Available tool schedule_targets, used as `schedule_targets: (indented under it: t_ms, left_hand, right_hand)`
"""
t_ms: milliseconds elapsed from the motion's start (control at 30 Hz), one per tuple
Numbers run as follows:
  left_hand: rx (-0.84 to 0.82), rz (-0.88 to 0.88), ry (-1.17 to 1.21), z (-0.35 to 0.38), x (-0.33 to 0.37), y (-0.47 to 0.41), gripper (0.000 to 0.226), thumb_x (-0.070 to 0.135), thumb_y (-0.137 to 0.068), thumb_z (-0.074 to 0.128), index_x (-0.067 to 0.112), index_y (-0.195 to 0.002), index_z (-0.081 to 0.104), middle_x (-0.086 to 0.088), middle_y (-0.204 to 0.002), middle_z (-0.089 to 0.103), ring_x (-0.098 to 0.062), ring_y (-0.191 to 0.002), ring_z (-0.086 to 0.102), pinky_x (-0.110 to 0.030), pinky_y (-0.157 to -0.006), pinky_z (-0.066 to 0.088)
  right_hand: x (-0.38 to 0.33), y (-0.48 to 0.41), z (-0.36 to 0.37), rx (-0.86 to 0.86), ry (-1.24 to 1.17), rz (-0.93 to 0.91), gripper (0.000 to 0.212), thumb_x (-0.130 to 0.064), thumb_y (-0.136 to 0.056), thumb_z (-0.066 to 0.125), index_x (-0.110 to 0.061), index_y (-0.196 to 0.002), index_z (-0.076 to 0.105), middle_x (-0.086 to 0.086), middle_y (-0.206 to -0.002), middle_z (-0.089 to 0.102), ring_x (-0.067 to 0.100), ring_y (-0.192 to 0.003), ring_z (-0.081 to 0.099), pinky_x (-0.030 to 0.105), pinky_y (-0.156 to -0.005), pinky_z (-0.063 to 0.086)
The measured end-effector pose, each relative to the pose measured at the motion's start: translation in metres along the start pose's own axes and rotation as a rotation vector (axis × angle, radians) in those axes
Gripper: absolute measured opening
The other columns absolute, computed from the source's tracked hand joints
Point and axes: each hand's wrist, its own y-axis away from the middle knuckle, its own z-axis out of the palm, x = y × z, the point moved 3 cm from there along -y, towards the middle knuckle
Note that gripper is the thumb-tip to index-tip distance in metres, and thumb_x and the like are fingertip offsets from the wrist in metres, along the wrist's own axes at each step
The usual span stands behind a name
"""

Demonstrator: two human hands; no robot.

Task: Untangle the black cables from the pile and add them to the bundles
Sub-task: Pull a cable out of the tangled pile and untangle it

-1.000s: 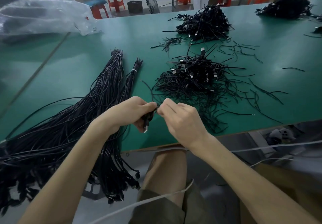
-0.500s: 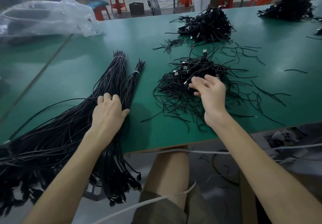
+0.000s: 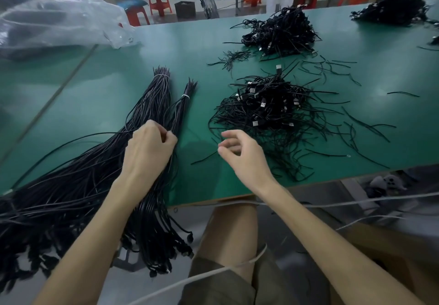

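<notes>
While the left hand [image 3: 148, 146] rests on the bundles [image 3: 152, 105], its fingers are curled down among the strands. Thumb and forefinger are drawn together at the sheaf's right edge. It appears to pinch a cable there, though that cable cannot be told from its neighbours.

The right hand [image 3: 242, 153] hovers just above the table [image 3: 114, 74], between the bundles and the pile [image 3: 268, 105]. Its fingers are loosely bent and spread, and nothing shows in them. A loose strand [image 3: 204, 158] lies on the table just left of it; whether a fingertip touches it cannot be told.

The bundles fan toward the far side, where white ties [image 3: 161, 75] bind their tips. Their plug ends [image 3: 166, 266] hang over the near table edge. The pile sits to the right, well apart from the bundles, with metal plugs showing on top and stray ends trailing outward. A second pile [image 3: 280, 29] lies beyond it, and a plastic bag [image 3: 59, 24] lies at far left.

The step in hand is judged to be seating one cable and fetching the next. To do it well:
- Press the pinched cable flat and parallel to the others, with its plug level with those at the edge.
- Keep the left hand on the sheaf so that it does not splay.
- Have the right hand choose a plug lying uppermost on the pile.
- Draw that cable out slowly along its own length, since a sharp pull would probably tighten the tangle.
</notes>
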Motion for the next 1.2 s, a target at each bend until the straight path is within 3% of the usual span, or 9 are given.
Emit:
schedule_targets:
  t_ms: [167,300,367,500,600,800,933,1100,1200]
  left_hand:
    - [-0.292,0.004,0.133,0.009,0.014,0.006,0.013,0.028,-0.096,0.066,0.023,-0.085,0.062,0.003,-0.07,0.069,-0.009,-0.053,0.065,-0.025,-0.055,0.051]
    - [-0.402,0.184,0.216,0.007,0.017,0.014,0.011,0.019,-0.092,0.071,0.023,-0.082,0.066,0.003,-0.071,0.069,-0.008,-0.06,0.065,-0.024,-0.058,0.051]
    - [-0.465,0.27,0.218,0.002,0.014,0.014,0.012,0.025,-0.092,0.073,0.026,-0.08,0.07,0.005,-0.071,0.07,-0.009,-0.063,0.064,-0.026,-0.063,0.051]
    - [-0.297,0.336,0.122,-0.005,-0.005,-0.003,0.011,0.027,-0.097,0.069,0.031,-0.087,0.073,0.01,-0.087,0.068,-0.006,-0.079,0.062,-0.025,-0.073,0.047]
    - [-0.391,0.434,-0.149,0.013,-0.013,-0.012,0.022,0.019,-0.1,0.064,0.024,-0.12,0.073,0.002,-0.124,0.066,-0.022,-0.112,0.06,-0.041,-0.098,0.046]
    - [-0.398,0.458,-0.223,0.026,-0.027,-0.02,0.034,0.031,-0.102,0.062,0.026,-0.136,0.066,0.005,-0.144,0.059,-0.028,-0.125,0.051,-0.047,-0.108,0.039]
    - [-0.393,0.458,-0.151,0.024,-0.035,-0.018,0.034,0.031,-0.101,0.063,0.024,-0.135,0.067,0.008,-0.143,0.06,-0.028,-0.125,0.052,-0.05,-0.109,0.04]
    - [-0.399,0.411,-0.142,0.027,-0.027,-0.01,0.027,0.042,-0.103,0.055,0.034,-0.122,0.073,0.014,-0.138,0.06,-0.022,-0.132,0.044,-0.048,-0.112,0.031]
    - [-0.498,0.402,0.175,0.019,-0.001,0.009,0.039,0.048,-0.105,0.042,0.037,-0.091,0.077,0.013,-0.12,0.068,-0.011,-0.122,0.055,-0.044,-0.112,0.034]
  right_hand:
    - [-0.011,0.008,0.026,-0.152,0.095,-0.144,0.054,-0.011,-0.1,0.064,-0.032,-0.148,0.05,-0.009,-0.118,0.068,-0.001,-0.099,0.061,0.011,-0.086,0.045]
    - [-0.019,0.006,0.042,-0.273,0.099,-0.165,0.068,-0.002,-0.1,0.058,-0.04,-0.154,0.042,-0.005,-0.133,0.064,0.02,-0.07,0.061,0.035,-0.078,0.057]
    - [-0.021,0.005,0.045,-0.282,0.063,-0.163,0.062,0.001,-0.097,0.057,-0.033,-0.149,0.052,-0.005,-0.131,0.067,0.001,-0.078,0.062,0.028,-0.082,0.056]
    - [-0.022,0.007,0.042,-0.137,0.086,-0.135,0.035,-0.006,-0.097,0.064,-0.02,-0.128,0.07,-0.007,-0.115,0.075,-0.002,-0.096,0.065,0.023,-0.091,0.052]
    - [-0.03,0.012,0.036,-0.045,0.204,-0.238,0.013,-0.016,-0.098,0.067,-0.022,-0.106,0.075,-0.007,-0.095,0.075,0.009,-0.093,0.066,0.035,-0.085,0.054]
    - [-0.052,0.023,0.01,0.235,0.317,-0.565,0.014,-0.009,-0.096,0.065,-0.009,-0.106,0.076,0.002,-0.091,0.076,0.018,-0.082,0.069,0.042,-0.078,0.059]
    - [-0.049,-0.005,-0.032,0.437,0.14,-0.317,0.021,-0.006,-0.103,0.055,-0.01,-0.112,0.074,-0.004,-0.086,0.074,0.001,-0.053,0.058,0.012,-0.051,0.043]
    - [-0.034,-0.026,-0.076,0.528,0.076,-0.14,0.023,-0.01,-0.107,0.051,-0.011,-0.104,0.074,-0.01,-0.076,0.071,0.0,-0.067,0.068,0.01,-0.058,0.049]
    - [-0.018,-0.027,-0.083,0.517,0.037,-0.045,0.026,-0.011,-0.108,0.048,-0.012,-0.102,0.073,-0.003,-0.077,0.074,0.007,-0.064,0.07,0.014,-0.058,0.05]
